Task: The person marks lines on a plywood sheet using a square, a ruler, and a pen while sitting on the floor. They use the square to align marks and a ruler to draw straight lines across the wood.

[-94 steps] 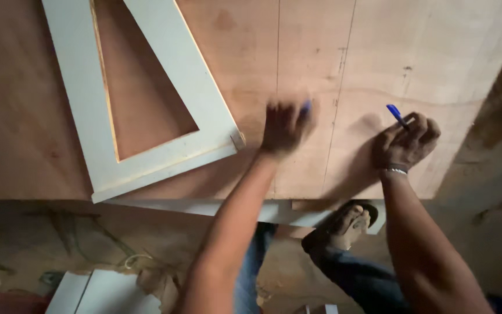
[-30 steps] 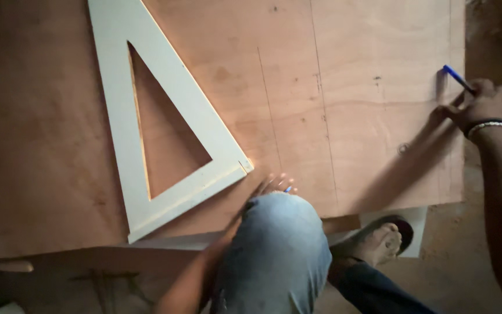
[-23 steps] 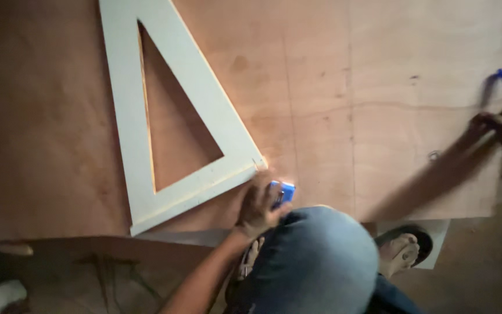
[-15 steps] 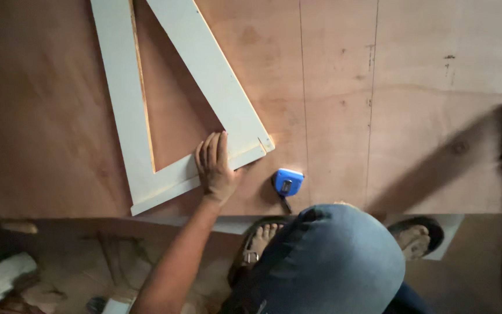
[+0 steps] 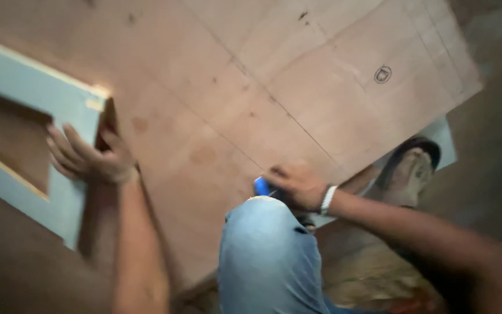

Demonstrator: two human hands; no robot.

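My left hand (image 5: 85,158) lies on the corner of a white triangular wooden frame (image 5: 36,87), fingers on its face and thumb hooked over its end edge. The frame rests on a large plywood sheet (image 5: 251,93) with pencil lines across it. My right hand (image 5: 297,185), with a pale band at the wrist, is closed on a small blue tape measure (image 5: 261,186) at the sheet's near edge, just above my bent knee in blue jeans (image 5: 262,250). The picture is motion-blurred.
My foot in a dark sandal (image 5: 409,167) stands by the plywood's near right edge, partly on a pale board under the sheet. A round stamp mark (image 5: 383,74) shows near the sheet's far right corner. Bare dirt ground surrounds the sheet.
The view has swung and tilted. My right hand came from the sheet's far right edge to the blue tape measure by my knee. My left hand stays on the frame's corner.
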